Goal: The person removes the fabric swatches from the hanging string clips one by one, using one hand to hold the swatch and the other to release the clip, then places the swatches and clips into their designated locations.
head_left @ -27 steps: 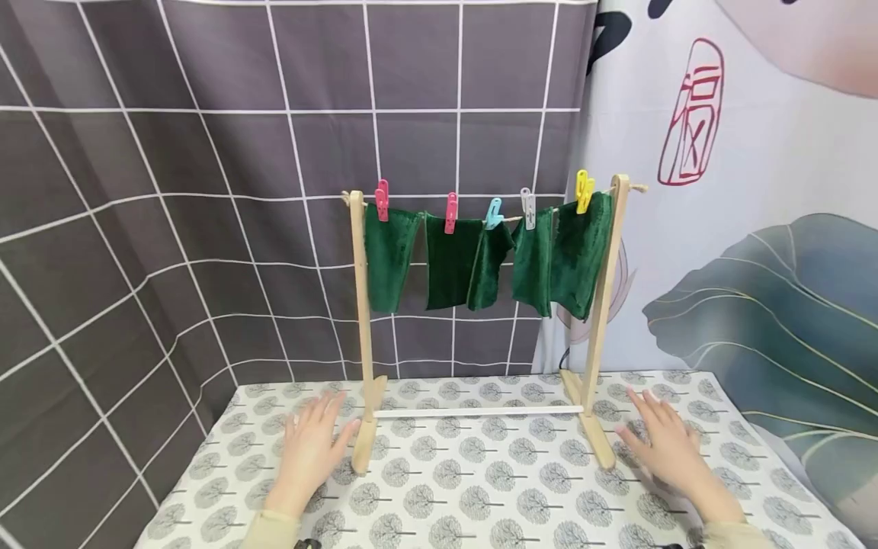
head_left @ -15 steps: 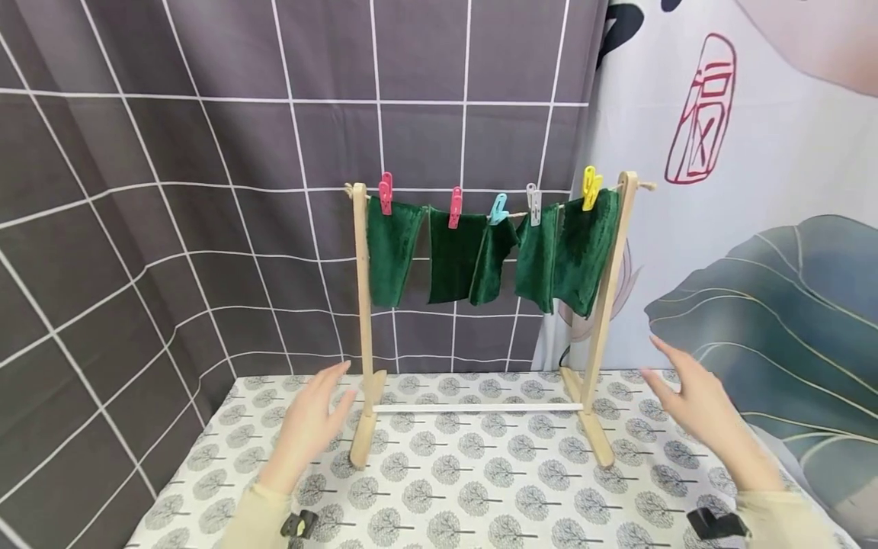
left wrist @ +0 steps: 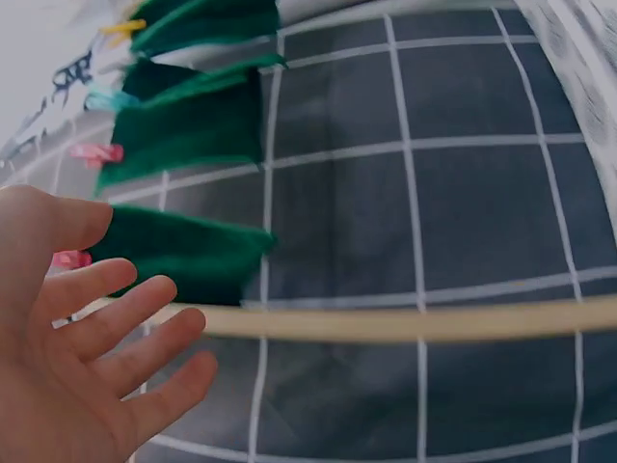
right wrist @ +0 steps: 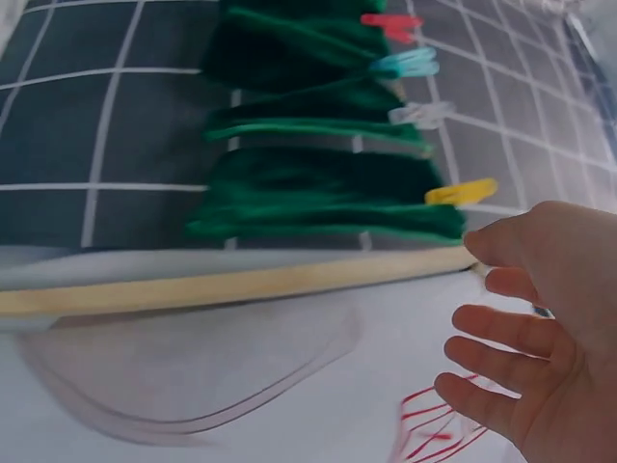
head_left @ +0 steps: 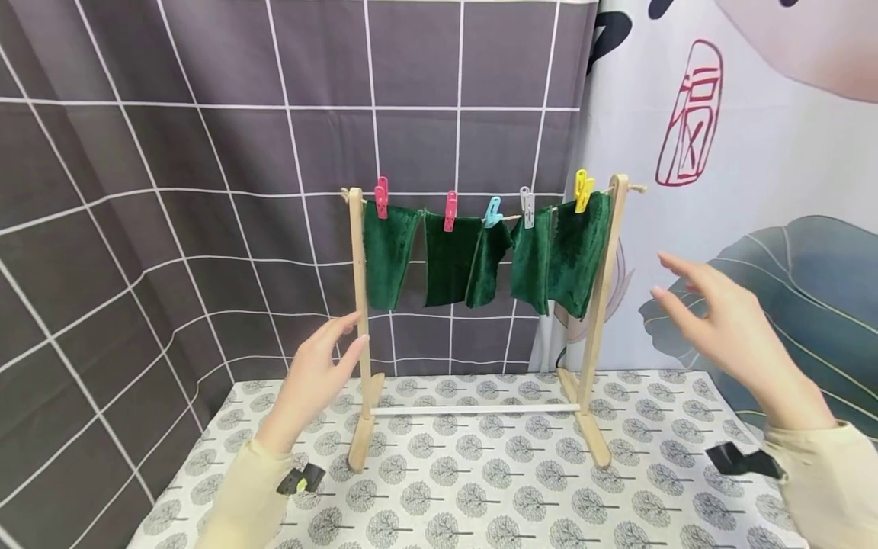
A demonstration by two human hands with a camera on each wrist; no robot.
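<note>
A small wooden drying rack [head_left: 358,267] stands on the table with a string tied between its posts. Green velvet cloths [head_left: 453,263] hang from the string under several clothespins: two pink ones [head_left: 450,212], a blue one [head_left: 493,212], a pale grey one [head_left: 527,207] and a yellow one [head_left: 583,192]. My left hand [head_left: 317,370] is raised near the left post, fingers spread and holding nothing. Off to the right of the right post, my right hand [head_left: 727,320] hovers in the air with nothing in it. In the right wrist view its fingers [right wrist: 506,328] are apart and loosely bent.
The table [head_left: 473,499] wears a white cloth printed with grey trees. A white rod [head_left: 473,410] joins the rack's wooden feet low down. Behind hangs a dark grey curtain [head_left: 226,175] with white grid lines, and at right a pale printed curtain [head_left: 638,114].
Both hands have lifted off the tablecloth and risen along the outer sides of the rack, the right one higher and further right. Rack and cloths stay in place.
</note>
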